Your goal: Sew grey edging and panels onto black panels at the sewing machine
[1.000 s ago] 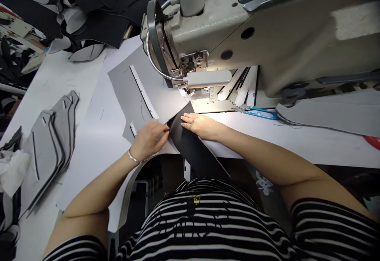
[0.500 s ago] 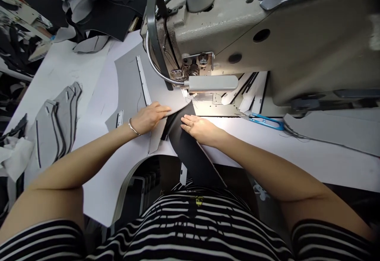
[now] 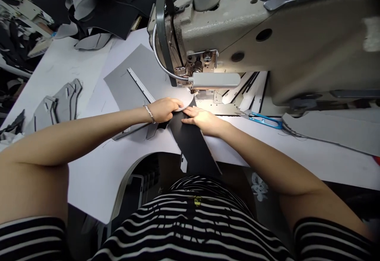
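My left hand lies at the curved edge of a large grey panel, its fingers and thumb closed on that edge. A pale slotted strip runs across the panel. Below it lies a long black piece, which reaches over the table's front edge towards my body. My right hand rests on the black piece with fingers stretched out, just right of my left fingertips. Both pieces meet beside the needle area of the sewing machine, under its lit lamp. The needle tip itself is hard to make out.
Blue-handled thread snips lie right of the needle plate. Grey pieces are stacked at the right, and several grey pieces with dark edges lie at the left. Dark material is heaped at the back left. The white table has a curved front cut-out.
My left hand has moved right, closer to the needle area. The grey panel has turned, so its strip slants more. My right hand has shifted slightly up with the black piece.
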Demonstrator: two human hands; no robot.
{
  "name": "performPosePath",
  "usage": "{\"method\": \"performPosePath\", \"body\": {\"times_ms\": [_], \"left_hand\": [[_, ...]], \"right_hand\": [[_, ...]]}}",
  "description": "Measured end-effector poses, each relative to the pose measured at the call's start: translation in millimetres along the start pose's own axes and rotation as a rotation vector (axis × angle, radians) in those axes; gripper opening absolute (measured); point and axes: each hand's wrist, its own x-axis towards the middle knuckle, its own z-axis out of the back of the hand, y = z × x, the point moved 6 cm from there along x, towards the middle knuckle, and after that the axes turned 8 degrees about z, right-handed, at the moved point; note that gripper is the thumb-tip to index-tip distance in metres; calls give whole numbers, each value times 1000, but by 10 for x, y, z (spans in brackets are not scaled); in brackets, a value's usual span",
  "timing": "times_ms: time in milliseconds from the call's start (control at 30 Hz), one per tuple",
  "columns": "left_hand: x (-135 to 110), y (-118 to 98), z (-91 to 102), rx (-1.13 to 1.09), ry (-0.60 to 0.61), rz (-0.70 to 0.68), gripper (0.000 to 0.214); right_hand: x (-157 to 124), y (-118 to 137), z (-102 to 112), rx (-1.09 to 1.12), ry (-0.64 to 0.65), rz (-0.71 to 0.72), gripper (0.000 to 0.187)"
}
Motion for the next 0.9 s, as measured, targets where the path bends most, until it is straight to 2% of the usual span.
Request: {"method": "performPosePath", "body": {"times_ms": [100,233,367,600,800,900], "left_hand": [[17,5,0,-18,46,14,36],[29,-11,3,5,86,21,31],[53,-46,-22,-2,98,28,31],[102,-20,-105,59,133,49,27],[177,86,-31,-133,19,43,20],[313,220,39,-166,-148,212,27]], "right_hand": [[81,189,-13,-49,50,-26,40],[260,346,-45,-103,37,-113,38],[349,374,-115,-113,-5,-120,36],[308,331,-187,-68,-34,-84,39],[302,324,-163,-28,-25,-92,40],[303,328,-154,-35,-8,-100,41]]}}
